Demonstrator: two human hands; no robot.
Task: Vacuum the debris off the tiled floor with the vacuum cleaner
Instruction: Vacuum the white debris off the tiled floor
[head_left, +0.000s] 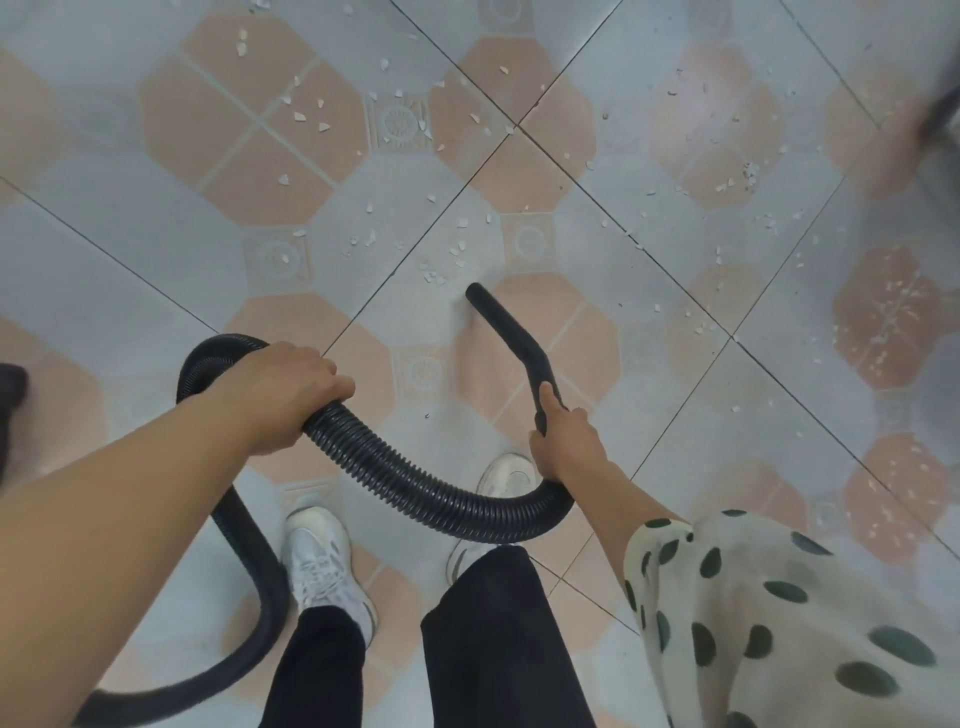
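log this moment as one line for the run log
left hand: grips hose | right hand: grips nozzle | nozzle tip: low, just short of debris | floor: debris scattered ahead

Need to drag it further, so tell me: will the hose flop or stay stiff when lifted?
Probably floppy: the hose sags in a curve between left hand and right hand. Its ribs likely aid grip. The nozzle looks rigid.
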